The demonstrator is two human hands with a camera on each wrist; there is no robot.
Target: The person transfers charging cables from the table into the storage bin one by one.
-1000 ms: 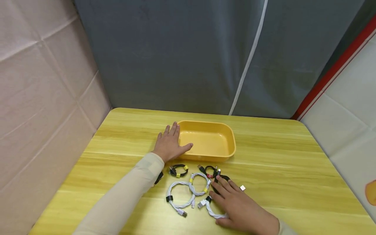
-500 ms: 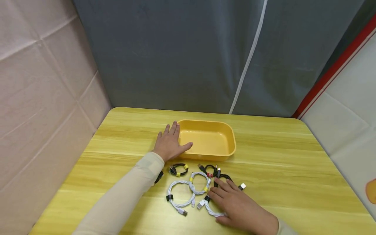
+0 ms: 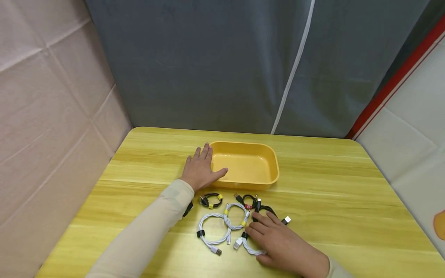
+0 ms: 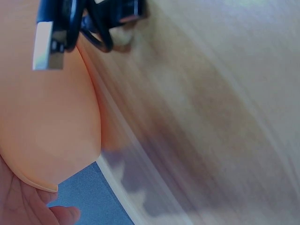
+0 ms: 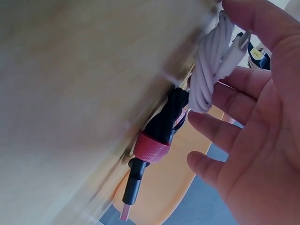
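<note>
My left hand [image 3: 208, 164] lies flat against the left end of a yellow tray [image 3: 271, 181], fingers straight along its outer wall and thumb over the rim. My right hand [image 3: 259, 236] rests with fingers spread and relaxed on a coiled white cable [image 3: 251, 249] and a black cable [image 3: 267, 210]. In the right wrist view that white cable [image 5: 211, 65] lies against my fingers [image 5: 243, 89], beside a black plug with a red collar [image 5: 152, 140]. The left wrist view shows the tray wall [image 4: 47, 122] and a black cable with a USB plug [image 4: 47, 44].
On the yellow wooden table [image 3: 330, 200] in front of the tray lie several more coiled cables: a small black one with yellow ties [image 3: 211, 200], a white one with yellow ties [image 3: 236, 216], a larger white one [image 3: 213, 231]. Fabric walls enclose the table.
My right hand has shifted very slightly over the white coil. The left hand and the tray have stayed put.
</note>
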